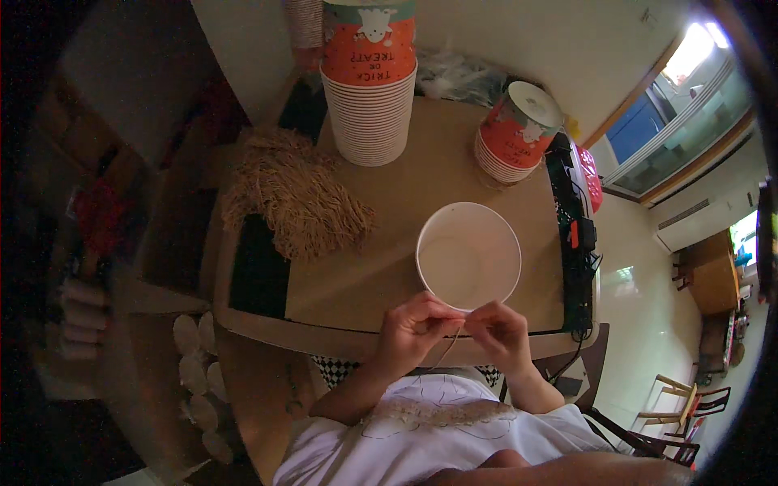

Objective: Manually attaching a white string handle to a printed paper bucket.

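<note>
A white paper bucket (470,257) sits near the front edge of the table, its round mouth turned up toward me. My left hand (415,328) and my right hand (500,334) meet at its near rim, fingertips almost touching. Both are closed in a pinch on a thin brown twine cord (443,355), whose tail hangs down toward my lap. The fingers cover the rim there, so whether the cord passes through the bucket wall is hidden. Left of the bucket lies a loose heap of cut brown twine cords (296,198).
A tall stack of nested paper buckets (369,121) rises at the far side of the brown board (389,267); a shorter orange-printed stack (519,134) stands far right. A black power strip with cables (579,243) runs along the right edge. Clear plastic bags (462,77) lie behind.
</note>
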Available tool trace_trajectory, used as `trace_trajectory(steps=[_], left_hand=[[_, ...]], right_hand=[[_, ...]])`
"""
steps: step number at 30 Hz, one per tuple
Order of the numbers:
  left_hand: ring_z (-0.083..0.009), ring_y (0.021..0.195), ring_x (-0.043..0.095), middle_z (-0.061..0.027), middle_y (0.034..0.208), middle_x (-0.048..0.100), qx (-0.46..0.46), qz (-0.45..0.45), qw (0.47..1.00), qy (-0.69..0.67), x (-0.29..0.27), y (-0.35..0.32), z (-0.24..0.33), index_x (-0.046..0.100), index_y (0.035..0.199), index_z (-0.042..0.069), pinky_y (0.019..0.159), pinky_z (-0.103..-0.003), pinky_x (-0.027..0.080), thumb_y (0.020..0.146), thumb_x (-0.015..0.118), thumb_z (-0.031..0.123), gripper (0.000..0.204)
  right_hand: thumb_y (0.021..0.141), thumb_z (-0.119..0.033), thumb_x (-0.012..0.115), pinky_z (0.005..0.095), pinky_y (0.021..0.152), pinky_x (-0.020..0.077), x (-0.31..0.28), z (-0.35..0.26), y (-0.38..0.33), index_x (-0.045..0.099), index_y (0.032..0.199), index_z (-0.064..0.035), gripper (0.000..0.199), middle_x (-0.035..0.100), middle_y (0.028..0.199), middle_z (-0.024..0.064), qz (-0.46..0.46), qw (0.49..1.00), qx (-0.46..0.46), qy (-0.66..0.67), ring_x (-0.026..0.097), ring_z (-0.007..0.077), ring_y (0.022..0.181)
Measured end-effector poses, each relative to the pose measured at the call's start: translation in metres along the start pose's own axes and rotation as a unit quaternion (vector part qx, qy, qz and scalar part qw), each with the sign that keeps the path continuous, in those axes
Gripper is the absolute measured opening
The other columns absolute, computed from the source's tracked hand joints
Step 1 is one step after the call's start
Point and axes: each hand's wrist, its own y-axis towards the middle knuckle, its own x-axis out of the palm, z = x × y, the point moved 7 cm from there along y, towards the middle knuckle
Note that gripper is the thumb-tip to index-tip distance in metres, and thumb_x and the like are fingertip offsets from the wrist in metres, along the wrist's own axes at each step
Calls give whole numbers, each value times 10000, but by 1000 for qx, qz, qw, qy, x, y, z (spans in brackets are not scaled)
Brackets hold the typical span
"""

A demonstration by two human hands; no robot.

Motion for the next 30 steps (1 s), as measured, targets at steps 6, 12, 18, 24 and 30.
trace_trajectory(steps=[6, 12, 18, 24, 30], left_hand=[[-165, 695, 554, -69, 769, 552, 72, 26, 973, 216, 1, 2, 18, 573, 800, 34, 611, -269, 447, 798, 614, 47, 43], [-266, 613, 541, -106, 721, 500, 134, 22, 951, 278, 6, 5, 22, 512, 796, 23, 530, -338, 425, 827, 568, 53, 71], [-241, 614, 531, -108, 725, 494, 87, 24, 973, 214, 5, 5, 14, 504, 794, 18, 535, -315, 415, 847, 550, 66, 85], [-135, 603, 507, -69, 706, 490, 46, 4, 985, 164, 3, 6, 8, 512, 799, 15, 533, -263, 405, 856, 548, 75, 90], [-90, 701, 474, -13, 756, 509, -21, -15, 993, 113, 1, 5, -1, 540, 790, 35, 640, -220, 398, 861, 558, 115, 108]], right_hand=[[839, 5, 556, 197, 654, 429, 4, -6, 3, 550, 899, 6, 60, 597, 857, 42, 15, 998, 34, -53, 526, 67, 757], [834, 7, 564, 196, 664, 440, 4, -3, 5, 563, 907, 5, 73, 623, 869, 51, 32, 999, -8, -22, 547, 70, 779], [833, 9, 566, 203, 649, 450, 2, -4, 4, 577, 899, 7, 68, 637, 836, 54, 35, 998, -7, -52, 561, 77, 754], [824, 8, 579, 201, 617, 442, 0, -3, 6, 578, 897, 4, 73, 631, 806, 44, 39, 998, -9, -56, 544, 68, 714], [814, 14, 587, 198, 606, 439, -2, -3, 7, 580, 886, -3, 75, 622, 788, 28, 42, 996, -18, -74, 534, 60, 700]])
